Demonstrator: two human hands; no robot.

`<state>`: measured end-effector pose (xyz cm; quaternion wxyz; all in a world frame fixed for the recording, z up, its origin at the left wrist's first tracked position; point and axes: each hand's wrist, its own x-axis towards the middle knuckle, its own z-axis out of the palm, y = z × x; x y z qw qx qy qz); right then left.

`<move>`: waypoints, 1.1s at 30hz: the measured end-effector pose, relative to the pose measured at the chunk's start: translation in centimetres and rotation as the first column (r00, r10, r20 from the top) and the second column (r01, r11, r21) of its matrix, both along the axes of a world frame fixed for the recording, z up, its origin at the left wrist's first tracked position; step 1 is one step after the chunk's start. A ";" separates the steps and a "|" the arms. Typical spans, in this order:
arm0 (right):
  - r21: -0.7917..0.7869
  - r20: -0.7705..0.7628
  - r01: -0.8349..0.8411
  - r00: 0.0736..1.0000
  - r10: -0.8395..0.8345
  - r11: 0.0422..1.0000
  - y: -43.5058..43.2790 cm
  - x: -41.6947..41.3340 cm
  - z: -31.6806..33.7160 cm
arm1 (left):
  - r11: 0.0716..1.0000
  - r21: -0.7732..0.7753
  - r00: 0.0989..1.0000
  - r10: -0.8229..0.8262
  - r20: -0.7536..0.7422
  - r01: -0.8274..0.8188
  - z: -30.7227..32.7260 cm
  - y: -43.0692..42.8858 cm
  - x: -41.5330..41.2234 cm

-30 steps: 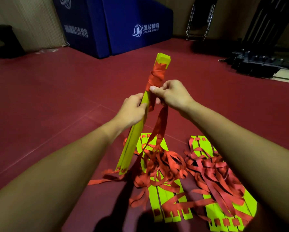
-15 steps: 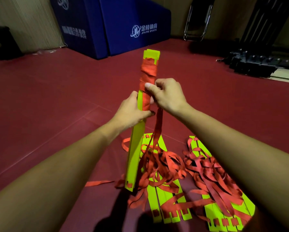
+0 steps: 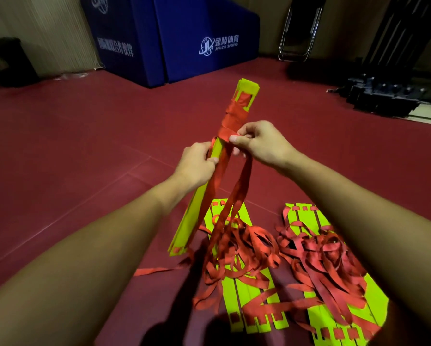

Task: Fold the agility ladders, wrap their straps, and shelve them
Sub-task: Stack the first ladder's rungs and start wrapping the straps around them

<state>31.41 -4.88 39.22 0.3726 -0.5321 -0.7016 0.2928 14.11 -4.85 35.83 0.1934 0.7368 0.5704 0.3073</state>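
Note:
A stacked bundle of yellow ladder rungs [image 3: 199,203] stands tilted over the red floor, top end away from me. Red strap [image 3: 234,118] is wound around its upper part. My left hand [image 3: 197,163] grips the bundle at its middle. My right hand [image 3: 259,143] pinches the red strap just below the wound section, and the loose strap [image 3: 231,196] hangs down from it to the floor. Two more ladders lie flat below: one [image 3: 249,295] in the middle, one [image 3: 334,270] at the right, each covered by tangled red straps.
Blue padded gym blocks [image 3: 179,38] stand at the back by the wall. A folding chair frame [image 3: 299,28] and dark equipment [image 3: 389,93] are at the back right. A dark object [image 3: 9,61] sits at far left. Red floor spreads to the left.
The bundle has tilted back so its top leans right again, and it has turned in my hands. My right hand has carried the strap round to the front, adding to the wrap.

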 end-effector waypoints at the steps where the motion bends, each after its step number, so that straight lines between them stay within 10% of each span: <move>1: 0.024 0.038 0.063 0.997 -0.064 0.998 0.3 0.0 -0.2 | 1.000 -0.008 1.000 0.002 0.026 -0.002 0.0 0.0 0.2; 12: 0.162 0.030 0.190 0.980 -0.197 0.968 0.8 -0.9 -0.6 | 0.961 -0.195 0.913 -0.109 0.393 0.199 0.1 -1.1 0.6; 20: 0.178 0.004 0.331 0.941 -0.338 0.927 0.6 -1.3 -0.7 | 0.998 0.020 0.996 0.053 -0.078 -0.052 -0.3 -0.6 0.8; 27: -0.004 -0.096 -0.073 0.993 0.072 0.997 -0.3 -0.7 0.2 | 1.000 0.005 0.999 0.013 -0.043 -0.013 -0.5 0.1 0.2; 33: -0.038 -0.159 -0.033 0.987 0.027 0.999 -0.3 -0.5 0.0 | 0.986 -0.136 0.986 -0.069 0.155 0.091 -0.7 0.4 0.9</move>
